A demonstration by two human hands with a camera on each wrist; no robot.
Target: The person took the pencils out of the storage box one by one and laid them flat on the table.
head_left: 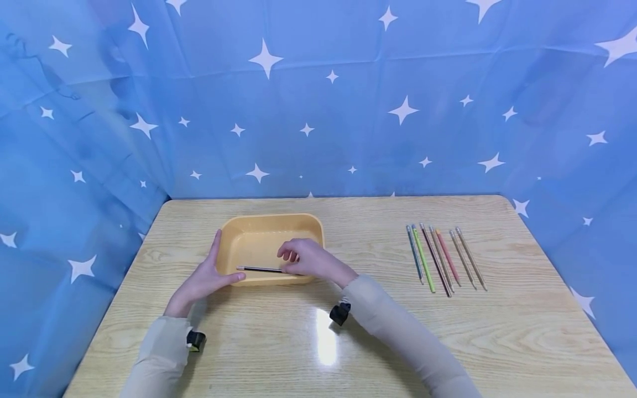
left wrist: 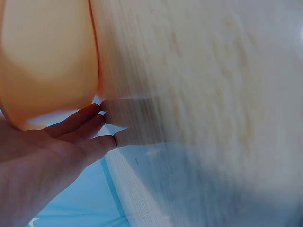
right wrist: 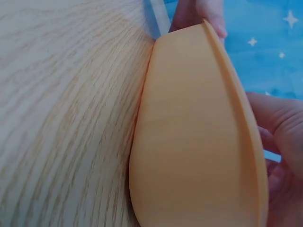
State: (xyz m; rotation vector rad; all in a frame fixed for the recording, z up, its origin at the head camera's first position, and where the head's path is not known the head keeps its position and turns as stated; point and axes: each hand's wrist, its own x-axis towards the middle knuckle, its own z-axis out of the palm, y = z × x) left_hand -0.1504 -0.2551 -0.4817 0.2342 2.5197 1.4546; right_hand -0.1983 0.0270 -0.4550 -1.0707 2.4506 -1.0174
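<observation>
A tan plastic tray (head_left: 271, 221) sits on the table, with a dark pencil (head_left: 260, 269) with a pinkish end lying along its front side. At the tray's left end my left hand (head_left: 205, 276) spreads around the near corner. Its thumb touches the front rim, and its fairly straight fingers lie along the outside wall. My right hand (head_left: 308, 258) is over the tray's right part, fingers bent, thumb beside the pencil. A gap shows between index finger and thumb; the pencil's right end is hidden by the hand. The rim covers part of this hand in the right wrist view.
Several pencils (head_left: 442, 257), blue, green, dark, red and brownish, lie side by side on the right of the wooden table (head_left: 373, 221). Behind and beside the table hangs a blue curtain (head_left: 343, 155) with white stars. Each wrist carries a small black camera (head_left: 340, 313).
</observation>
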